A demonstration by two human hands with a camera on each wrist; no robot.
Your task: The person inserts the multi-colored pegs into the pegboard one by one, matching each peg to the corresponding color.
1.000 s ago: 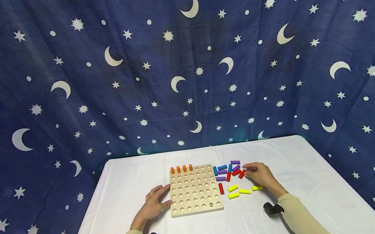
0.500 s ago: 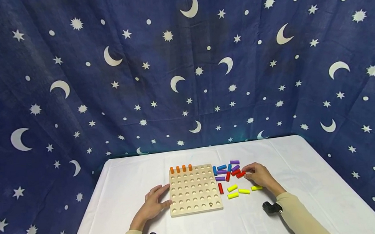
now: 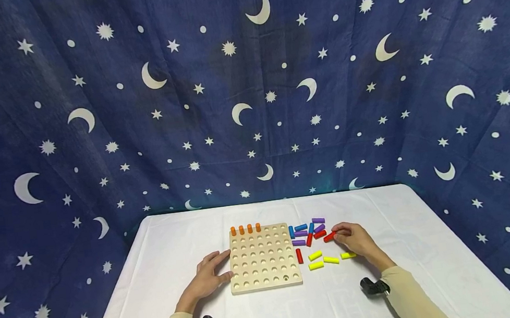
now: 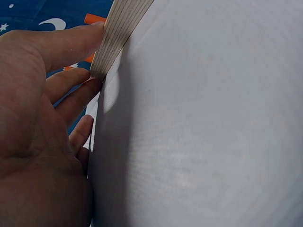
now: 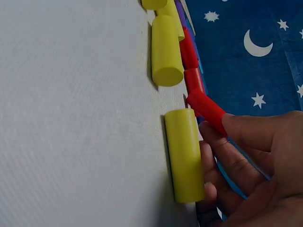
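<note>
A red peg (image 3: pixel 329 236) is pinched between the thumb and fingers of my right hand (image 3: pixel 358 241); in the right wrist view this red peg (image 5: pixel 207 111) sits tilted, one end in the fingertips. My left hand (image 3: pixel 206 281) rests at the left side of a pale wooden peg board (image 3: pixel 260 267), its thumb and fingertips touching the edge. The left wrist view shows the layered board edge (image 4: pixel 118 40) against those fairly straight fingers. Several orange pegs (image 3: pixel 250 228) stand upright in the back row of holes, at its left part.
Loose yellow pegs (image 3: pixel 316 266) lie right of the board, one yellow peg (image 5: pixel 184 156) close to my right fingers. Behind them are red (image 3: pixel 299 256), blue (image 3: pixel 300 227) and purple pegs (image 3: pixel 318 220). A white cloth (image 3: pixel 187 229) covers the table; a starry curtain (image 3: pixel 209 90) hangs behind.
My right hand has shifted slightly right with the red peg, which has turned in the fingers and now lies a little apart from the other red pegs. The left hand stays at the board.
</note>
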